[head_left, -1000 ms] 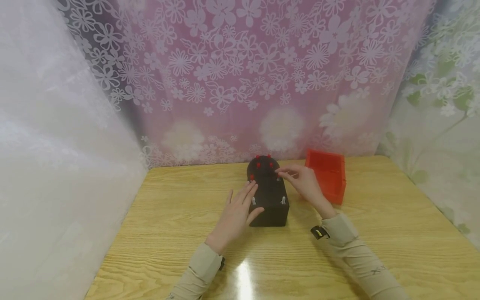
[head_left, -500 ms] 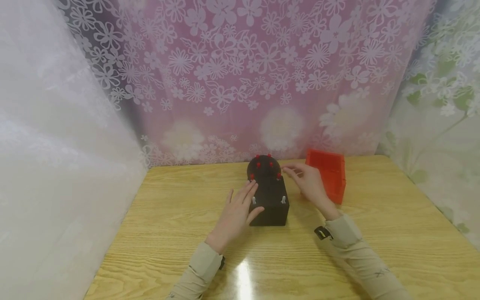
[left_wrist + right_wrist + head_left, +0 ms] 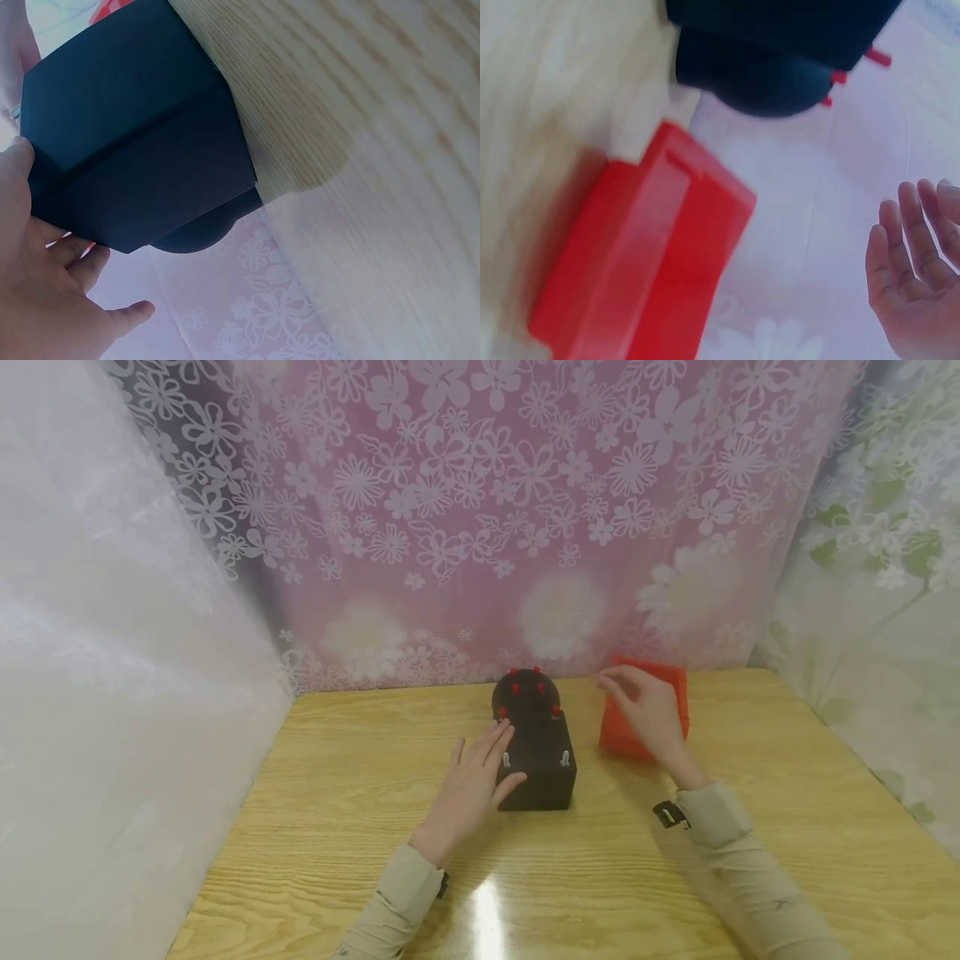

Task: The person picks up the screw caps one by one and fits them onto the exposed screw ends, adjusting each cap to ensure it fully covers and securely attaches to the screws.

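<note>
A black box with a rounded far end [image 3: 536, 739] stands on the table. Several small red pegs [image 3: 515, 688] stick up at its rounded end, and two white pegs [image 3: 566, 758] stand near its front edge. My left hand [image 3: 468, 785] rests on the box's left side, fingers extended on top and thumb by the front face. In the left wrist view those fingers [image 3: 19, 157] touch the black box's edge. Over the red open box [image 3: 626, 739] hovers my right hand [image 3: 648, 706], fingers loosely bent, with nothing visible in them. Its thumb is cut off in the right wrist view.
The wooden table [image 3: 337, 827] reaches back to a pink flowered curtain [image 3: 450, 527]. Pale curtains [image 3: 885, 610] flank it on both sides. The red box stands right of the black one with a gap between them.
My right hand has drawn away from the red peg on the black box's right side and moved right, now over the red box. My left hand has stayed in place.
</note>
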Available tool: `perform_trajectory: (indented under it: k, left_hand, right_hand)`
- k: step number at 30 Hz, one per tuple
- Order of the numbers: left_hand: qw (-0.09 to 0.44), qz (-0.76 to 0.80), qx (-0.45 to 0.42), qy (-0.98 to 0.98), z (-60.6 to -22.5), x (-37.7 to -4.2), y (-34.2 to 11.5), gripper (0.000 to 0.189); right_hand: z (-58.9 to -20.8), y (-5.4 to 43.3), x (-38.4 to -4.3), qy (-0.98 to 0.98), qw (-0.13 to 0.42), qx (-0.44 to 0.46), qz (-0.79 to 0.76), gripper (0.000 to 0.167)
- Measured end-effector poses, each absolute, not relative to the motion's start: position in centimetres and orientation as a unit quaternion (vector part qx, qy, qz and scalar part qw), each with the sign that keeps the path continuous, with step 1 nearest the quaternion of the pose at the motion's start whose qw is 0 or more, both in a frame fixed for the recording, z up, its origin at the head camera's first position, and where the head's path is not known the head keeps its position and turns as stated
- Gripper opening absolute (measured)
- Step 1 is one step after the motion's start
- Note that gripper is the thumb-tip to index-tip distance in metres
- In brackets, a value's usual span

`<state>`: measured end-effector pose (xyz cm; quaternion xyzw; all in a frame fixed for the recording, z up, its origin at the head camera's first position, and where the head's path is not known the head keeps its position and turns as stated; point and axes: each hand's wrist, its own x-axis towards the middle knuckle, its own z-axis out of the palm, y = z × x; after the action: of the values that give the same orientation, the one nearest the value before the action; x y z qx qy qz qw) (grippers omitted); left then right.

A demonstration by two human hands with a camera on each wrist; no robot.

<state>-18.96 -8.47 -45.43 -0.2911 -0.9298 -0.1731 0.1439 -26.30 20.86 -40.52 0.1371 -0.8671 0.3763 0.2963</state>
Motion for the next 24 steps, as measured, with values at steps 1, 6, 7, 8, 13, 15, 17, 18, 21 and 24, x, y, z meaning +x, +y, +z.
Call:
perform_trajectory:
  k: [1, 6, 7, 8, 13, 15, 17, 18, 21, 24]
  left_hand:
    - [0.143, -0.174, -0.293, -0.929, -45.4, -18.8, -8.6, 0.073]
    - [0.140, -0.177, -0.305, -0.925, -45.2, -17.8, -9.4, 0.073]
    - [0.140, -0.177, -0.307, -0.924, -45.2, -17.5, -9.5, 0.073]
    - [0.140, -0.178, -0.310, -0.923, -45.1, -17.3, -9.7, 0.073]
    - [0.139, -0.183, -0.318, -0.920, -44.9, -16.8, -10.1, 0.073]
    - [0.139, -0.183, -0.320, -0.919, -44.9, -16.6, -10.3, 0.073]
    - [0.137, -0.184, -0.321, -0.919, -44.9, -16.4, -10.4, 0.073]
    - [0.135, -0.184, -0.321, -0.919, -44.9, -16.3, -10.5, 0.073]
    - [0.129, -0.183, -0.322, -0.920, -44.8, -16.0, -10.8, 0.073]
    - [0.124, -0.180, -0.326, -0.920, -44.7, -15.7, -10.9, 0.073]
  right_hand:
    - [-40.3, 21.1, -26.2, -0.867, 0.298, 0.132, 0.377, 0.017]
    - [-39.1, 22.5, -26.0, -0.874, 0.287, 0.119, 0.373, 0.021]
    - [-38.9, 22.8, -26.0, -0.878, 0.284, 0.116, 0.368, 0.023]
    - [-38.7, 23.1, -26.0, -0.882, 0.281, 0.114, 0.361, 0.024]
    - [-38.1, 24.4, -26.2, -0.911, 0.245, 0.090, 0.319, 0.029]
    - [-38.1, 24.9, -26.2, -0.923, 0.225, 0.088, 0.299, 0.031]
    - [-38.2, 25.3, -26.3, -0.934, 0.207, 0.090, 0.278, 0.032]
    - [-38.3, 25.5, -26.3, -0.939, 0.194, 0.090, 0.270, 0.032]
    - [-38.7, 25.9, -26.4, -0.954, 0.141, 0.084, 0.252, 0.032]
    - [-39.1, 26.1, -26.4, -0.968, 0.082, 0.077, 0.226, 0.032]
